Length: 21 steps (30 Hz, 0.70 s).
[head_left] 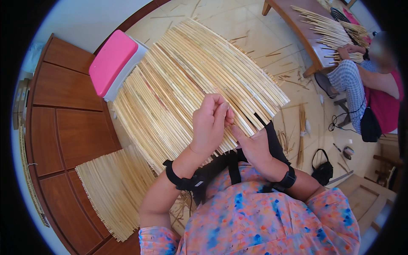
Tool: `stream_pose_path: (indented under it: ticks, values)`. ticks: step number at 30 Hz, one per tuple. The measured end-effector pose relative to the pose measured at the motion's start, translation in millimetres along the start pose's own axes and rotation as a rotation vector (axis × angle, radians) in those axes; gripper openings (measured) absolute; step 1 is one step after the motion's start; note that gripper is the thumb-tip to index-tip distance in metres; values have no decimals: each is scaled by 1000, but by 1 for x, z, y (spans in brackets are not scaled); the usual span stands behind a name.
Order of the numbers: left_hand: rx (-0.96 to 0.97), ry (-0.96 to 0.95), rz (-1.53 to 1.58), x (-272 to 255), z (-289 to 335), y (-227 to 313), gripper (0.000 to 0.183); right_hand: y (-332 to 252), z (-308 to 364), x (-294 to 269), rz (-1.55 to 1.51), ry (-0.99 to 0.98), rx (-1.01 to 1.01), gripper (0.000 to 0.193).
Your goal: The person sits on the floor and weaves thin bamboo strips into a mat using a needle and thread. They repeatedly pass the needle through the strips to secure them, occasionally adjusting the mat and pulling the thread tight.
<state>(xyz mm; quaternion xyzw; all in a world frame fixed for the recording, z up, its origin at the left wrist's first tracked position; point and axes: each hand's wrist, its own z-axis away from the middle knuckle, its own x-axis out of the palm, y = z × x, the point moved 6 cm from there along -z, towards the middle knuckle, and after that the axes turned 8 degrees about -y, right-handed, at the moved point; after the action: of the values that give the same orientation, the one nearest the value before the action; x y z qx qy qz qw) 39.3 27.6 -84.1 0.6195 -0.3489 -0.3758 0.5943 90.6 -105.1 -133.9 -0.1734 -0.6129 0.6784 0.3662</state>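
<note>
The left hand (209, 123) is pressing together, anything pinched being too small to tell; the right hand (256, 149) is pinching the stalk mat (182, 80) at its near edge.

The mat (182, 78) lies between stool (115, 63), left, and table (293, 23), right.

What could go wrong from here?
1. A narrow dark gap shows in the wide, pale-yellow stalk mat near the bare right hand; handling might widen it.
2. Thin, loose tan stalks litter the glossy beige tile floor; someone could slip.
</note>
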Motion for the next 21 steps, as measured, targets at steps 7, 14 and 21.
stream_pose_path:
  ticks: [7, 14, 21]
  values:
    - [41, -99, -101, -7, -2, 4, 6, 9, 2, -11, -93, -10, 157, 27]
    - [-22, -146, 73, -6, 4, -17, 7, -9, 12, -21, -97, -103, 399, 28]
    - [62, -90, -2, -4, 11, -19, 6, -93, 28, -24, 935, -474, -218, 33]
